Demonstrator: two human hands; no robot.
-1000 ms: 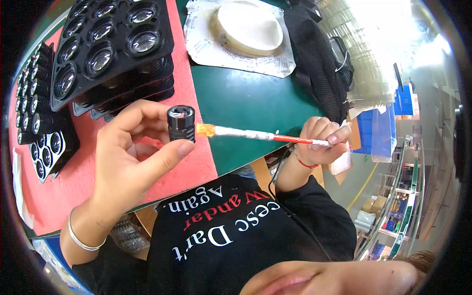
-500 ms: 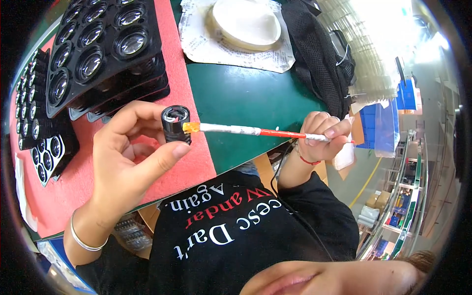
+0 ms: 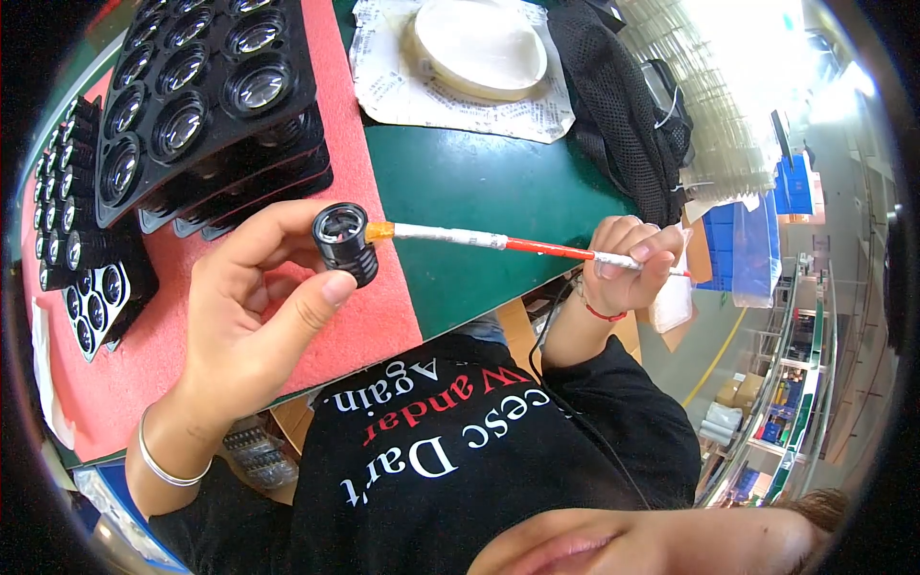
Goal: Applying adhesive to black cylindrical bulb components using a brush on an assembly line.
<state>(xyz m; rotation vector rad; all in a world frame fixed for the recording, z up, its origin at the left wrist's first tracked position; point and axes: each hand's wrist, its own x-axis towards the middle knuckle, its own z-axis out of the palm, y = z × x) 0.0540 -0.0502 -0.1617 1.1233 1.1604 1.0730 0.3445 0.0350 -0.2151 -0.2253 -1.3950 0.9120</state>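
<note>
Between the thumb and fingers of my left hand point(image 3: 244, 311) is a short black lens barrel point(image 3: 353, 259), ribbed on its side, with glass inside its open top end. My right hand point(image 3: 628, 257) pinches the thin end of a paintbrush point(image 3: 450, 236), whose red handle is partly wrapped in white. Its amber bristles meet the barrel's side just below the top rim, on the right. The brush lies nearly level between the two hands. Parts of my left fingers are hidden behind the barrel.
Stacked black trays of lenses point(image 3: 216, 144) stand on a pink foam mat point(image 3: 374, 316) at the left, with more lens barrels point(image 3: 62, 206) beyond. A round white dish point(image 3: 479, 48) rests on printed paper point(image 3: 383, 91) on the green table point(image 3: 479, 177). Black mesh fabric point(image 3: 613, 105) lies right of it.
The barrel has turned and tilted in my left hand, showing more of its ribbed side. The bristles have shifted slightly up and right, from across its side to its right edge.
</note>
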